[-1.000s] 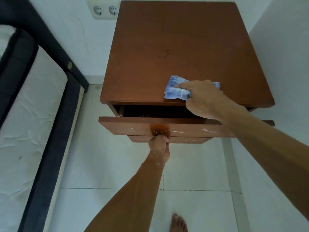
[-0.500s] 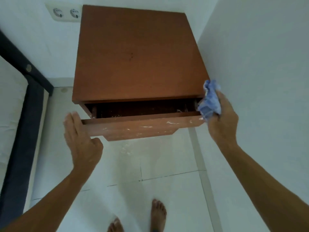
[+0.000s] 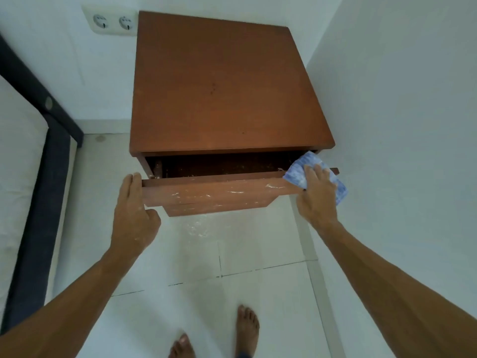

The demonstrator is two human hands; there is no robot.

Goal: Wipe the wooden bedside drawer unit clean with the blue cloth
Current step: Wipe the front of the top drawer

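Wiping the drawer's right end

Pressing the blue cloth [image 3: 299,171] flat against the open drawer front [image 3: 219,191], the right hand [image 3: 316,197] spreads its fingers for even pressure. The left hand [image 3: 133,213], open-palmed, braces the opposite end, likely to stop the drawer sliding. White flecks mark the front of the bedside unit [image 3: 222,86].

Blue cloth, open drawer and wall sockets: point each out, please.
blue cloth [image 3: 296,171]: head view, its left part beside the fingers.
open drawer [image 3: 219,189]: head view, middle of its smeared front panel.
wall sockets [image 3: 113,21]: head view, plate between the two outlets.
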